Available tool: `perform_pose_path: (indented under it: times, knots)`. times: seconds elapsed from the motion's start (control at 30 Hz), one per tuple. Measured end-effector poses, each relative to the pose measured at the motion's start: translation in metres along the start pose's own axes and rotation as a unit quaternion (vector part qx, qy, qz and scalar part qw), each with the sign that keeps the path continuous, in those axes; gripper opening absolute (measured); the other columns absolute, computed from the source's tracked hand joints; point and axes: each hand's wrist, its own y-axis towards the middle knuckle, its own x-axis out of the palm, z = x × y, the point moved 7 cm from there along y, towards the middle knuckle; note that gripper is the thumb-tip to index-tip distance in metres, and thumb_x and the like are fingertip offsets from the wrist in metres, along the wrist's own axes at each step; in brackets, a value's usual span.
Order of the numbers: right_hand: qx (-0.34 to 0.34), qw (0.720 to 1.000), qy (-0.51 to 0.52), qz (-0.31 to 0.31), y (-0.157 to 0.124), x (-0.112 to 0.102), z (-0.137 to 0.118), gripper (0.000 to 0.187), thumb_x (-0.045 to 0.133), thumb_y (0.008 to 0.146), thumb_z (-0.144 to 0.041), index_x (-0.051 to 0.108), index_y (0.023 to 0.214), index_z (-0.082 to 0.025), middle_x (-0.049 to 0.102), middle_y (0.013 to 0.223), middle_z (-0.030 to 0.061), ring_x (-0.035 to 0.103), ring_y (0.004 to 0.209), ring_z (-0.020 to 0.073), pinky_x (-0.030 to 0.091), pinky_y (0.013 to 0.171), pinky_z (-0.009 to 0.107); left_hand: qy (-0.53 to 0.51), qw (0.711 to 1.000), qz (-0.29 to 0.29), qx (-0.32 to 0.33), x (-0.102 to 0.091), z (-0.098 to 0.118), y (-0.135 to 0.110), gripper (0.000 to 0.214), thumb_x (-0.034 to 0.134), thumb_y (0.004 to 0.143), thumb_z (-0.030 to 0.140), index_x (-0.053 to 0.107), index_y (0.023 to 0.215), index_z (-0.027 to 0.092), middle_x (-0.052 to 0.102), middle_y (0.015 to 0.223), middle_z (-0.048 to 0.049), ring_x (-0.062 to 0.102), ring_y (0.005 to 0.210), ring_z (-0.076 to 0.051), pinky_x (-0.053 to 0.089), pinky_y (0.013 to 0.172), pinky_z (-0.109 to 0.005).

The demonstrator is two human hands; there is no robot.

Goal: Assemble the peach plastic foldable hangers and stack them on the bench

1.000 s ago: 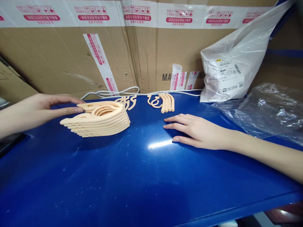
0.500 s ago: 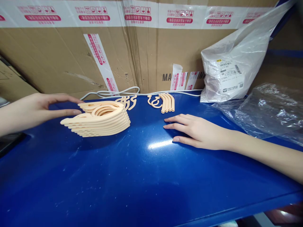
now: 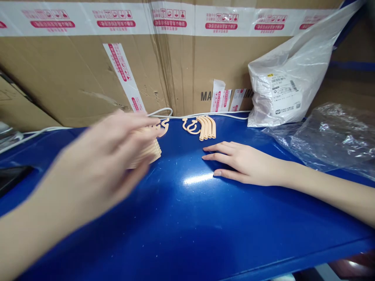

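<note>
My left hand [image 3: 101, 156] is smeared by motion in front of a stack of beige plastic hanger parts [image 3: 154, 151]. It covers most of the stack, and whether its fingers touch anything is hidden. Just behind, a beige hook piece [image 3: 165, 128] shows past the fingertips. My right hand [image 3: 238, 164] lies palm down on the blue table, fingers stretched out and holding nothing. Beyond its fingertips are beige curved tube pieces [image 3: 209, 128] side by side, with beige hooks [image 3: 193, 131] to their left.
A large taped cardboard box [image 3: 76, 78] stands along the back of the blue table [image 3: 175, 218]. At the right are a white plastic parcel bag [image 3: 274, 97] and crumpled clear plastic [image 3: 336, 136]. A white cable [image 3: 228, 115] runs along the box. A black flat object [image 3: 13, 177] lies at the left.
My left hand has moved right and nearer the camera, from the stack's left end to in front of it. My right hand has stayed in place.
</note>
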Motion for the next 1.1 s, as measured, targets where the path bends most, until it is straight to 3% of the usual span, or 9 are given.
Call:
perform_pose_path:
  times: [0.07, 0.1, 0.3, 0.43, 0.57, 0.83, 0.97, 1.03, 1.1]
  knots:
    - [-0.001, 1.000, -0.002, 0.004, 0.000, 0.000, 0.000, 0.045, 0.044, 0.100, -0.044, 0.056, 0.134, -0.018, 0.055, 0.141, 0.0130, 0.053, 0.127, 0.0266, 0.043, 0.106, 0.049, 0.001, 0.996, -0.015, 0.092, 0.021, 0.031, 0.000, 0.047, 0.044, 0.097, 0.036, 0.040, 0.143, 0.037, 0.052, 0.142, 0.0006, 0.045, 0.136, -0.027, 0.035, 0.118, -0.048]
    - [-0.003, 1.000, -0.002, 0.008, 0.000, 0.000, 0.001, 0.045, 0.044, 0.099, -0.044, 0.056, 0.134, -0.018, 0.055, 0.140, 0.0131, 0.052, 0.128, 0.0267, 0.043, 0.106, 0.049, -0.016, 0.995, -0.035, 0.096, 0.032, 0.035, -0.001, 0.049, 0.044, 0.097, 0.036, 0.038, 0.145, 0.038, 0.052, 0.144, 0.0002, 0.047, 0.135, -0.027, 0.040, 0.115, -0.048]
    - [0.048, 0.996, -0.026, 0.065, 0.002, -0.008, 0.027, 0.047, 0.043, 0.099, -0.049, 0.056, 0.131, -0.017, 0.055, 0.140, 0.0141, 0.051, 0.128, 0.0292, 0.040, 0.106, 0.051, -0.101, 0.983, -0.135, 0.074, 0.076, 0.025, -0.013, 0.050, 0.044, 0.098, 0.042, 0.040, 0.147, 0.031, 0.045, 0.151, -0.0034, 0.048, 0.135, -0.026, 0.043, 0.113, -0.046]
    - [0.068, 0.995, -0.022, 0.067, 0.001, -0.005, 0.049, 0.052, 0.040, 0.100, -0.048, 0.048, 0.139, -0.014, 0.051, 0.145, 0.0149, 0.044, 0.135, 0.0294, 0.036, 0.110, 0.050, -0.106, 0.980, -0.157, 0.065, 0.080, 0.020, -0.015, 0.050, 0.043, 0.099, 0.044, 0.038, 0.147, 0.032, 0.042, 0.153, -0.0015, 0.045, 0.138, -0.025, 0.040, 0.115, -0.045]
    - [0.072, 0.996, -0.008, 0.042, 0.000, 0.001, 0.058, 0.053, 0.037, 0.100, -0.049, 0.043, 0.142, -0.018, 0.048, 0.147, 0.0134, 0.037, 0.140, 0.0311, 0.034, 0.111, 0.054, -0.098, 0.980, -0.160, 0.069, 0.080, 0.020, -0.015, 0.051, 0.041, 0.099, 0.045, 0.036, 0.148, 0.032, 0.041, 0.154, -0.0014, 0.043, 0.139, -0.024, 0.040, 0.115, -0.044]
    - [0.106, 0.988, -0.078, 0.082, 0.002, -0.009, 0.064, 0.052, 0.037, 0.099, -0.048, 0.054, 0.134, -0.014, 0.060, 0.122, 0.0165, 0.053, 0.115, 0.0310, 0.041, 0.102, 0.050, -0.098, 0.980, -0.156, 0.072, 0.080, 0.020, -0.016, 0.050, 0.040, 0.100, 0.045, 0.035, 0.148, 0.034, 0.041, 0.154, -0.0001, 0.043, 0.139, -0.024, 0.040, 0.115, -0.045]
    - [0.178, 0.969, -0.126, 0.121, -0.004, -0.010, 0.078, 0.046, 0.036, 0.100, -0.046, 0.069, 0.109, -0.016, 0.054, 0.128, 0.0165, 0.052, 0.116, 0.0315, 0.041, 0.103, 0.049, -0.089, 0.979, -0.173, 0.067, 0.080, 0.021, -0.015, 0.049, 0.037, 0.101, 0.046, 0.037, 0.148, 0.030, 0.041, 0.154, -0.0010, 0.042, 0.140, -0.022, 0.039, 0.115, -0.044]
    - [0.217, 0.957, -0.145, 0.128, -0.008, -0.011, 0.086, 0.042, 0.040, 0.099, -0.045, 0.068, 0.095, -0.015, 0.058, 0.120, 0.0170, 0.057, 0.108, 0.0312, 0.045, 0.097, 0.047, -0.087, 0.977, -0.183, 0.063, 0.080, 0.021, -0.015, 0.049, 0.036, 0.102, 0.045, 0.037, 0.147, 0.028, 0.040, 0.155, -0.0020, 0.041, 0.140, -0.022, 0.038, 0.116, -0.044]
    - [0.250, 0.946, -0.161, 0.129, -0.011, -0.012, 0.092, 0.033, 0.047, 0.096, -0.043, 0.062, 0.093, -0.014, 0.061, 0.108, 0.0172, 0.060, 0.096, 0.0303, 0.049, 0.086, 0.044, -0.086, 0.977, -0.186, 0.061, 0.079, 0.021, -0.015, 0.049, 0.036, 0.102, 0.046, 0.038, 0.147, 0.027, 0.040, 0.155, -0.0025, 0.040, 0.141, -0.022, 0.037, 0.116, -0.045]
